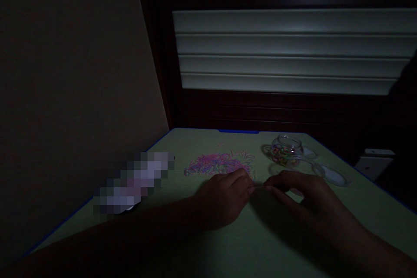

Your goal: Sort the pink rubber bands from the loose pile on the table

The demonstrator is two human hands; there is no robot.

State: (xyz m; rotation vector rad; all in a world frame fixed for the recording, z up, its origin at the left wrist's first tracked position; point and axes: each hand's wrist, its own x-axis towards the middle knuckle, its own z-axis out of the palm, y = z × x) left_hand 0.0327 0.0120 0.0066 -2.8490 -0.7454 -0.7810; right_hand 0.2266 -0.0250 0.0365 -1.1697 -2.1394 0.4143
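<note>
The scene is very dim. My left hand (pixel 224 197) and my right hand (pixel 301 195) rest on a pale green table (pixel 208 252), their fingertips pinched and nearly touching around something tiny that I cannot make out. Just beyond them lies a spread of small pink and purple loops (pixel 218 164). A small clear glass jar (pixel 286 150) with mixed coloured loops stands to the right of that pile.
A round clear lid (pixel 332 176) lies right of the jar. A blurred-out flat object (pixel 133 182) lies at the table's left. The table has a blue edge (pixel 237 131) and stands against a wall and a shuttered window (pixel 293 52).
</note>
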